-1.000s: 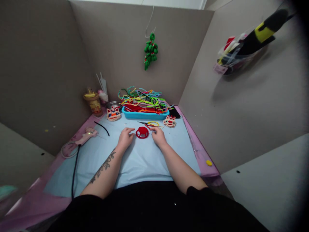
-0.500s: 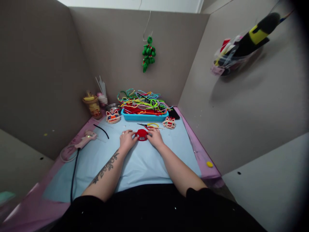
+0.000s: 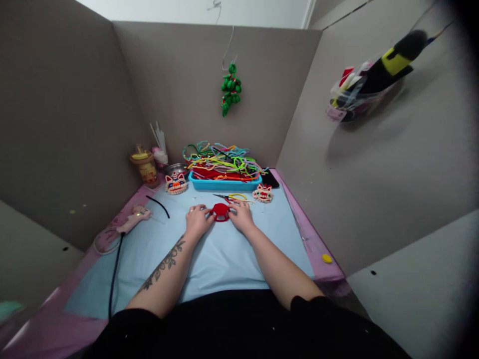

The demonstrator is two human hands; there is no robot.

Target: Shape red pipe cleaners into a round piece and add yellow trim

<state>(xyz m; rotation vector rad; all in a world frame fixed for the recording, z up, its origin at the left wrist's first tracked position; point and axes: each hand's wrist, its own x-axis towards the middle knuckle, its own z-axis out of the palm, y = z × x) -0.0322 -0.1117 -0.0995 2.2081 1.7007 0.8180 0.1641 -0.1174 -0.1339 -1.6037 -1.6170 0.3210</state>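
A round red pipe-cleaner piece (image 3: pixel 220 211) lies on the blue table cover, with gaps along its lower part. My left hand (image 3: pixel 198 219) grips its left edge between thumb and fingers. At the opposite edge, the fingers of my right hand (image 3: pixel 241 215) close on the same piece. Just behind it rest yellow-and-red handled pliers (image 3: pixel 235 197), their jaws pointing left. Two lion-face figures made of cream and red pipe cleaner flank the workspace: a larger lion face (image 3: pixel 175 184) at left and a smaller lion face (image 3: pixel 263 193) at right.
A blue tray (image 3: pixel 224 185) heaped with colourful pipe cleaners stands at the back. To the left are a pink glue gun (image 3: pixel 136 218) with its cord, a black pipe cleaner (image 3: pixel 158 206) and a lidded cup (image 3: pixel 145 168). Grey partitions enclose the table; a yellow disc (image 3: pixel 327 259) lies far right.
The view has tilted slightly upward, so everything sits a little lower. Both hands keep their hold on the red piece, which shows barely any movement.
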